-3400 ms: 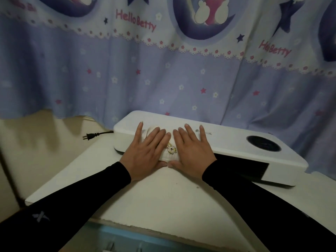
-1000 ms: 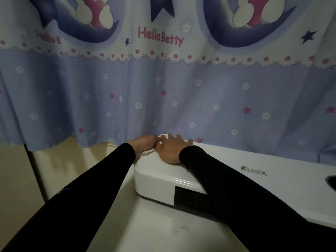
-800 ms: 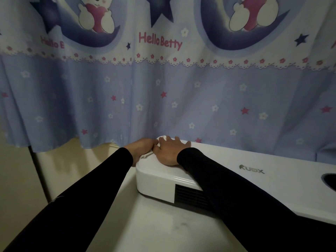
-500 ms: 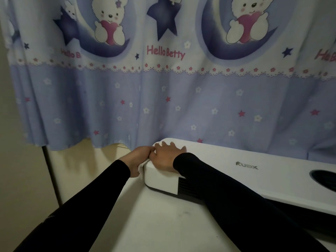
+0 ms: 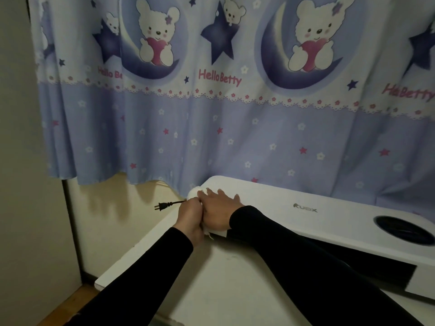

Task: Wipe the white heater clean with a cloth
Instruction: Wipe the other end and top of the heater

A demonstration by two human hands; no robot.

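Note:
The white heater [image 5: 329, 222] lies flat on a white table [image 5: 211, 290], its dark round opening at the right and a dark grille along the front. A white cloth [image 5: 195, 192] is draped over the heater's left end; bits of it show above and below my hands. My left hand [image 5: 189, 220] presses the cloth against the heater's left side face. My right hand [image 5: 217, 211] lies flat on the top left corner, fingers spread over the cloth. The two hands touch each other.
A black power plug [image 5: 162, 205] on its cord sticks out left of the heater, just beyond my left hand. A blue patterned curtain [image 5: 235, 125] hangs close behind the heater. The table's left edge drops to a wooden floor [image 5: 70, 307].
Both hands slid with the cloth from the heater's middle to its left end. In the last half second my left hand moved down the side face, and the plug came into view.

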